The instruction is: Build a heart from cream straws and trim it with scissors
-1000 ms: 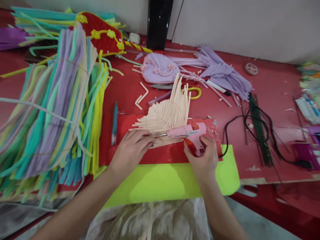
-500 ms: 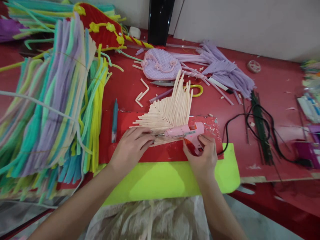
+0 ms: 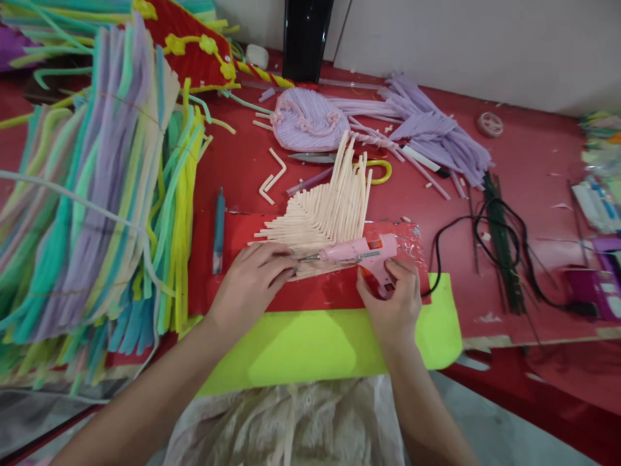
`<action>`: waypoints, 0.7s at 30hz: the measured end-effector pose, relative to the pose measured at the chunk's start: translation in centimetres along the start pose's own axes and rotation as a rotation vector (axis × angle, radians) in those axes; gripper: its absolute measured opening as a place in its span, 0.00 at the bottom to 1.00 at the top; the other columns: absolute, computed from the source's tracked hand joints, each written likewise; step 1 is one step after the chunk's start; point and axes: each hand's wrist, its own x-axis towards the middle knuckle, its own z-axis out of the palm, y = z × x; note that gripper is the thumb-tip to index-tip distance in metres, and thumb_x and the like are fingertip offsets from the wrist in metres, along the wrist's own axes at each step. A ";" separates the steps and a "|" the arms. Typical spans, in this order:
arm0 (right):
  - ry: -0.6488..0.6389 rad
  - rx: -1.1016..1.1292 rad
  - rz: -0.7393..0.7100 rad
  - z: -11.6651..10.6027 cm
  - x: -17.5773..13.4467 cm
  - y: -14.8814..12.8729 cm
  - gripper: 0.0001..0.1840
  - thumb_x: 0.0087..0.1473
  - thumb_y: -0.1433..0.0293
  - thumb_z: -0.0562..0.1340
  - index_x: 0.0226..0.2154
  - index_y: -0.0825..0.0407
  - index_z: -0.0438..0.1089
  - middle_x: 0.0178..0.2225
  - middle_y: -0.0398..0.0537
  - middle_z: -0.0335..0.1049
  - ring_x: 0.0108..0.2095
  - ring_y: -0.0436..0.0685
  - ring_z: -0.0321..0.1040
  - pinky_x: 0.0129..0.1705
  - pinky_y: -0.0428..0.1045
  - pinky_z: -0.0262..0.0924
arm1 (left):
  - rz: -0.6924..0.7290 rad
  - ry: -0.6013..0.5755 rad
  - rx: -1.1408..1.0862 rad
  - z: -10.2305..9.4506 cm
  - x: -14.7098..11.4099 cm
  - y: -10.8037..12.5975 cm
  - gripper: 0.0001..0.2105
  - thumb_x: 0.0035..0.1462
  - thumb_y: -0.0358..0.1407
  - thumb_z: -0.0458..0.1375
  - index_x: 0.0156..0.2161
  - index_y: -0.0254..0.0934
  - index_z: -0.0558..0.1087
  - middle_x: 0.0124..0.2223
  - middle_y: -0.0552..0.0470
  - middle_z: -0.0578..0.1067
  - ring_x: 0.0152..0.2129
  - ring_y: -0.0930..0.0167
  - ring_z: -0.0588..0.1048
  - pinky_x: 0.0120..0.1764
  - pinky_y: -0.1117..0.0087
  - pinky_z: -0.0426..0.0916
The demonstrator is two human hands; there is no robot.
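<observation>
Nozzle [image 3: 314, 257] unmoved, work localised: right hand [image 3: 395, 304] grips pink glue gun [image 3: 345, 250]; left hand [image 3: 250, 275] touches cream chenille stems [image 3: 323, 210], grip unclear.

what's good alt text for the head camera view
The right hand holds a pink glue gun over cream strips laid in a leaf-like pattern, while the left hand rests at their lower left edge. A red board lies underneath; bundled multicoloured strips lie to the left.
</observation>
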 end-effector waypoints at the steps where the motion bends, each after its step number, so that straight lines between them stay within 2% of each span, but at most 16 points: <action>1: 0.000 -0.002 -0.002 0.0 0.0 0.0 0.19 0.50 0.70 0.67 0.45 0.49 0.62 0.40 0.51 0.68 0.41 0.58 0.71 0.41 0.55 0.71 | -0.002 -0.004 0.000 0.0 0.0 0.0 0.06 0.61 0.30 0.56 0.41 0.38 0.75 0.45 0.49 0.75 0.44 0.69 0.72 0.50 0.63 0.67; 21: 0.040 -0.050 0.033 -0.5 -0.5 0.4 0.19 0.50 0.69 0.67 0.44 0.51 0.64 0.40 0.52 0.69 0.41 0.58 0.71 0.41 0.55 0.70 | 0.016 0.035 0.010 0.1 -0.1 -0.1 0.06 0.62 0.32 0.56 0.42 0.39 0.75 0.44 0.49 0.76 0.43 0.68 0.73 0.49 0.63 0.68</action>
